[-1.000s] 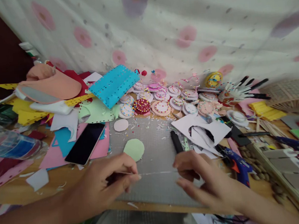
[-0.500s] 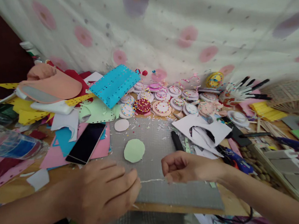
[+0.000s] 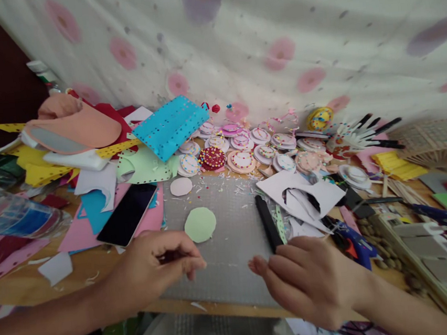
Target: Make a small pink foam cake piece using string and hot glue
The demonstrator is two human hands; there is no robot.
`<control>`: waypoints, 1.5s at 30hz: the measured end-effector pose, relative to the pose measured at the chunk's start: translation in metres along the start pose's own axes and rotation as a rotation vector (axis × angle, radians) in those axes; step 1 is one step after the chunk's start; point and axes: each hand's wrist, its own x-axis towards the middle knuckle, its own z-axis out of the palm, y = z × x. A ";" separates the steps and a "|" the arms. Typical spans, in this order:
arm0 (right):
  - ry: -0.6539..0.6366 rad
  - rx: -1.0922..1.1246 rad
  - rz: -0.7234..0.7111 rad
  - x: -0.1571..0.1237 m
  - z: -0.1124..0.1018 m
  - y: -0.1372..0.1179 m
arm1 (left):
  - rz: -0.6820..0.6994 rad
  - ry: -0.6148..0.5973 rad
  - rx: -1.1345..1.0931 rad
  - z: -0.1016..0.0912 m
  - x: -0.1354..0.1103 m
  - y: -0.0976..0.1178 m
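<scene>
My left hand (image 3: 167, 262) is closed in a pinch, thumb and forefinger together, just over the left part of the grey mat (image 3: 237, 229). Opposite it, my right hand (image 3: 307, 280) is curled with knuckles up, thumb and forefinger pressed together. A thin white strand (image 3: 228, 265) shows faintly in the gap between the two pinches; its ends are hidden by the fingers. Beyond my left fingertips a pale green paper disc (image 3: 200, 224) lies flat on the mat. A smaller pinkish-white disc (image 3: 181, 187) lies behind it. My right hand is close to a black stick-like tool (image 3: 268, 221).
Several layered, bead-trimmed paper discs (image 3: 242, 160) line the back. At left are a phone (image 3: 128, 214), a plastic bottle (image 3: 18, 216) and a peach visor (image 3: 73, 130). Cut white sheets (image 3: 300, 191), a blue glue gun (image 3: 355, 244) and a tray (image 3: 406, 260) stand at right.
Both hands have rolled over: the left now shows its thumb side, the right its knuckles. My right hand moved right and nearer, widening the gap. The strand looks fainter.
</scene>
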 end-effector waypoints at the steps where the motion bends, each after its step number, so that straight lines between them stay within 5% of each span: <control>1: 0.031 -0.095 -0.062 0.002 -0.004 0.000 | -0.147 -0.071 -0.143 0.002 0.001 -0.001; 4: 0.118 -0.219 -0.146 0.003 -0.012 0.001 | -0.464 -0.334 -0.529 0.008 0.002 -0.007; 7: 0.134 -0.136 -0.067 -0.002 -0.009 0.004 | -0.491 -0.376 -0.568 0.009 0.003 -0.010; 10: 0.084 0.133 0.178 -0.009 0.002 0.008 | -0.170 -0.106 -0.217 -0.001 0.004 -0.008; 13: -0.077 0.673 0.646 -0.011 0.012 0.013 | 0.493 0.197 0.302 -0.012 -0.005 -0.008; 14: -0.169 0.898 0.801 -0.010 0.015 0.016 | 0.726 0.244 0.486 -0.014 -0.009 -0.010; 16: -0.371 1.337 0.969 -0.007 0.021 0.021 | 0.940 0.257 0.825 -0.013 -0.021 -0.012; 19: -0.589 1.732 0.990 -0.002 0.029 0.028 | 1.032 0.223 1.153 -0.006 -0.034 -0.016; 21: -0.626 1.836 0.976 -0.001 0.035 0.029 | 1.061 0.226 1.219 -0.001 -0.039 -0.018; 26: -0.582 1.930 0.983 -0.001 0.047 0.024 | 1.093 0.233 1.247 -0.001 -0.039 -0.018; 31: -0.435 1.725 1.009 -0.001 0.045 0.015 | 1.116 0.224 1.225 -0.006 -0.032 -0.017; 34: -0.266 1.326 0.846 -0.004 0.035 0.008 | 1.048 0.269 1.082 -0.009 -0.028 -0.022; 39: 0.013 0.228 0.142 -0.007 0.013 0.003 | 0.740 0.291 0.641 -0.009 -0.016 -0.024; 45: 0.127 -0.219 -0.148 -0.003 -0.007 0.005 | -0.361 -0.199 -0.347 0.008 -0.001 -0.012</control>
